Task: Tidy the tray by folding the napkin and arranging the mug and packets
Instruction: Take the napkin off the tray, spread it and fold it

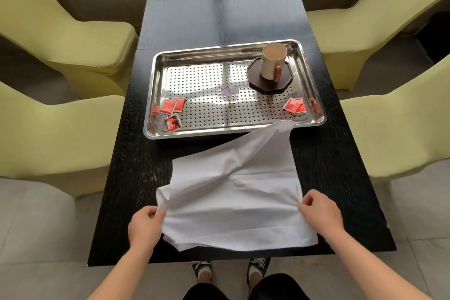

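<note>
A white napkin (233, 197) stretches between two hands, the left hand (145, 225) pinching its edge at 9 o'clock, the right hand (319, 212) pinching at 3 o'clock, over a black table (126, 178). At 12 o'clock, a perforated steel tray (155, 75) holds a mug (271, 63) on a dark coaster (258, 84) and scattered red packets (169, 106). Yellow-green chairs (73, 39) flank the table. The napkin is creased, its far corner peaked toward the tray.

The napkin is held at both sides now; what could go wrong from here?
The napkin has its far corner over the tray rim, close to the right packets; a pull or flick could drag or scatter them. The left hand and right hand pinch it bunched and uneven, so the fold may come out crooked.
</note>
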